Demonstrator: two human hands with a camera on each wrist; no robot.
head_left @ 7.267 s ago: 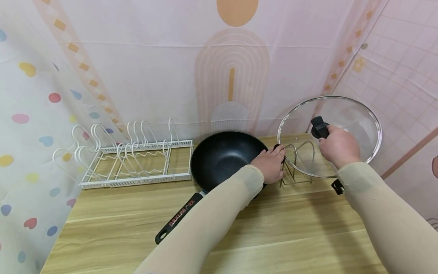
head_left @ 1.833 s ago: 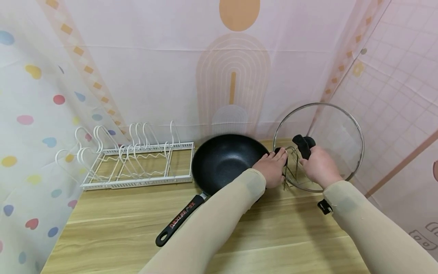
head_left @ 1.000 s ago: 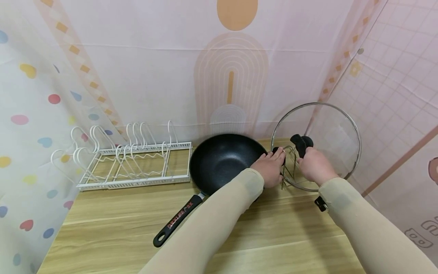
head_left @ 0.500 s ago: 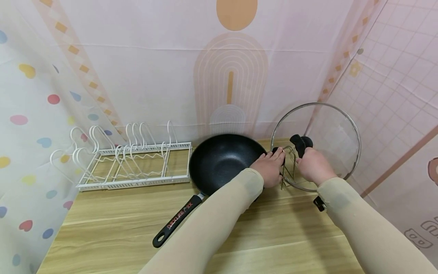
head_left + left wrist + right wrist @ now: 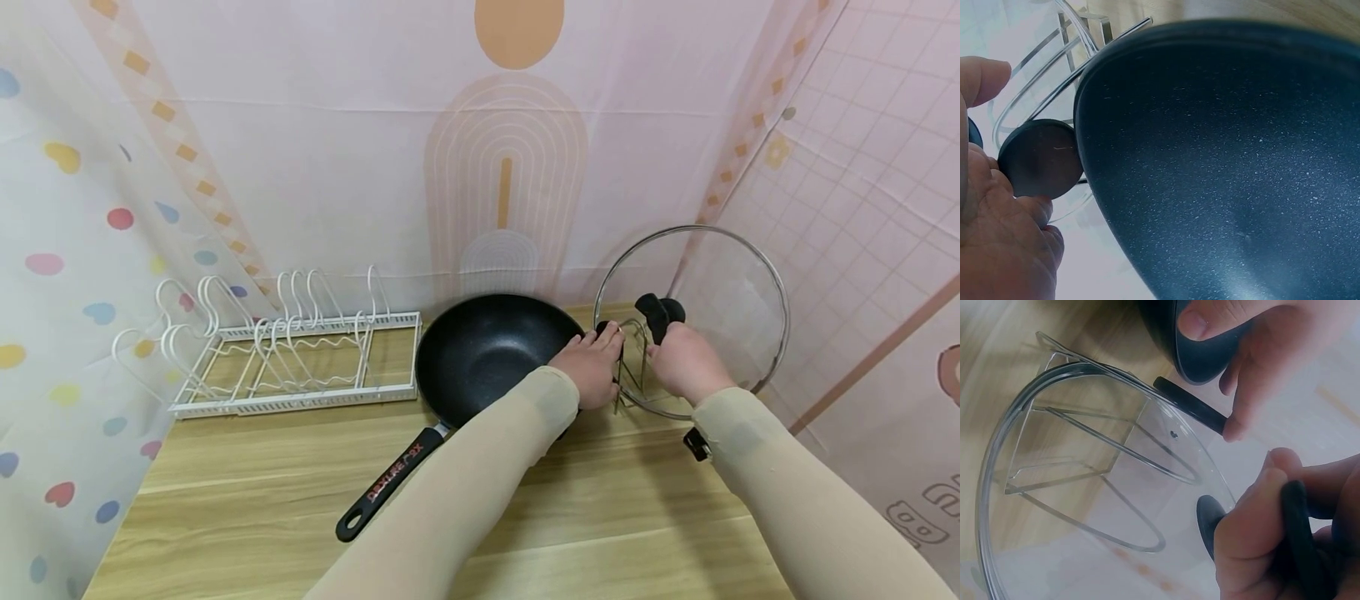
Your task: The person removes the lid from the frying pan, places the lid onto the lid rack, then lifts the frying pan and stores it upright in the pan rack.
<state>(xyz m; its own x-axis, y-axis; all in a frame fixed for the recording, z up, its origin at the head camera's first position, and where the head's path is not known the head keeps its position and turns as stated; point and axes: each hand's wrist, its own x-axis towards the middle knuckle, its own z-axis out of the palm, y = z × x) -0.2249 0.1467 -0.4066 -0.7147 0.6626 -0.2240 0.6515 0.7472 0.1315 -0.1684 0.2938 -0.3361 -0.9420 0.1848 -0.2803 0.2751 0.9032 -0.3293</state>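
A clear glass lid (image 5: 742,304) with a steel rim stands tilted at the right, its lower part within a small metal wire rack (image 5: 1124,452). My right hand (image 5: 692,360) grips the lid's black knob (image 5: 662,313). Left of the rack sits a black frying pan (image 5: 498,358), its handle (image 5: 390,483) pointing toward me. My left hand (image 5: 588,367) reaches over the pan's right rim with fingers extended. Those fingers touch a round black disc (image 5: 1041,159) between pan and rack; the right wrist view shows this disc edge-on, close against the lid.
A white wire dish rack (image 5: 333,393) with upright loops stands left of the pan, near the patterned back curtain (image 5: 337,183). Everything stands on a wood-grain table (image 5: 247,500). A black device (image 5: 697,444) is strapped under my right wrist.
Since the oldest frame, my right hand has brought the lid left and down into the wire rack. My left hand keeps its place by the pan. The last second shows almost no movement.
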